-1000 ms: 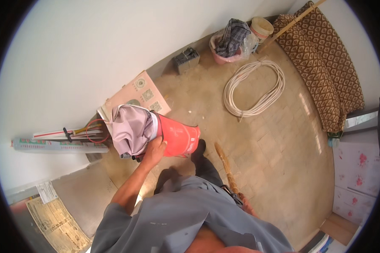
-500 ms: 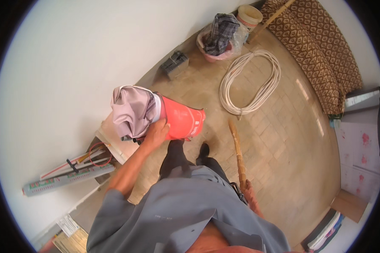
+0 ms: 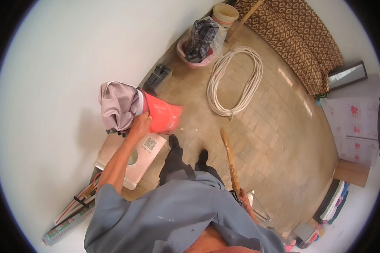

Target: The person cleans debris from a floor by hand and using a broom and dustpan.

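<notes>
My left hand (image 3: 142, 122) is closed on the upper edge of a red bucket (image 3: 160, 114). A mauve-grey cloth (image 3: 119, 105) bulges from the bucket's mouth, and several dark round ends poke out beneath it. In the picture the bucket overlaps the far end of a pale pink box (image 3: 149, 158); whether they touch I cannot tell. My right hand (image 3: 245, 201), low at my right side, is wrapped round a straw broom (image 3: 231, 162), whose narrow end points forward over the floor.
Ahead lies a coil of whitish hose or cable (image 3: 212, 90). A pink basin (image 3: 194, 64) with dark checked cloth, a pale bucket (image 3: 225, 14) and a dark bundle (image 3: 158, 78) stand along the wall. A brown patterned cover (image 3: 291, 38) is far right; long tubes (image 3: 69, 225) lean left.
The bucket has moved left and away from my legs with my left hand, uncovering more of the pink box. The view has shifted, and a metal frame now shows beside my right hand.
</notes>
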### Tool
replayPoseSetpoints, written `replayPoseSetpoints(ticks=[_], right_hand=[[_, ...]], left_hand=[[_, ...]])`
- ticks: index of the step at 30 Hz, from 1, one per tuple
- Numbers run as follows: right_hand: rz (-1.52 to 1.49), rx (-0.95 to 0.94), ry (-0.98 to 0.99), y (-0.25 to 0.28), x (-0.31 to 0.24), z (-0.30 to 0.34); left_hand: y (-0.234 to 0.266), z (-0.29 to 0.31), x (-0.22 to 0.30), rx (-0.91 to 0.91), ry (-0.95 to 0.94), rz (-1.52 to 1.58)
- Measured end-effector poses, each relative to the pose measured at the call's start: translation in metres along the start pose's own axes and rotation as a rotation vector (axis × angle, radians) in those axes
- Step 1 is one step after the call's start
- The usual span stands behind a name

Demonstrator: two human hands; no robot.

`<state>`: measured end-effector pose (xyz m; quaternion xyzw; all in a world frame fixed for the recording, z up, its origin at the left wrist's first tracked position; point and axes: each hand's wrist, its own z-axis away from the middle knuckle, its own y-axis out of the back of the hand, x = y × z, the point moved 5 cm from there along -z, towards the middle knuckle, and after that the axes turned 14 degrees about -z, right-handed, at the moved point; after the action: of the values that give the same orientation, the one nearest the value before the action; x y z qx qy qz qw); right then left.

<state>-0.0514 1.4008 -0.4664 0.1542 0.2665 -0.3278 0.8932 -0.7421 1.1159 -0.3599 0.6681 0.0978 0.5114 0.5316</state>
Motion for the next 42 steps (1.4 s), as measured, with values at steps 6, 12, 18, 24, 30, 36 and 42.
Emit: replayPoseSetpoints(ticks=[6, 12, 18, 24, 30, 36, 42], right_hand=[[-0.193, -0.118, 0.011, 0.006, 0.063, -0.008], [-0.147, -0.035, -0.121, 0.016, 0.071, -0.011], [0.062, -0.032, -0.152, -0.019, 0.033, -0.009], [-0.201, -0.031, -0.043, 0.016, 0.059, -0.048], [-0.010, -0.063, -0.095, -0.020, -0.064, -0.023], [-0.268, -0.100, -0.027, 0.007, -0.106, -0.037], [-0.223, -0.097, 0.109, 0.021, -0.158, -0.033]], left_hand=[[0.012, -0.022, -0.063, -0.019, 0.093, -0.203], [0.033, -0.040, -0.085, 0.027, 0.065, -0.224], [0.051, -0.028, -0.131, 0.068, 0.195, -0.385], [0.050, -0.035, -0.106, 0.225, 0.233, -0.407], [0.045, 0.013, -0.040, 0.561, 0.341, -0.613], [-0.107, 0.030, 0.052, -0.010, 0.253, -0.088], [-0.240, 0.035, 0.246, -0.530, -0.061, 0.133]])
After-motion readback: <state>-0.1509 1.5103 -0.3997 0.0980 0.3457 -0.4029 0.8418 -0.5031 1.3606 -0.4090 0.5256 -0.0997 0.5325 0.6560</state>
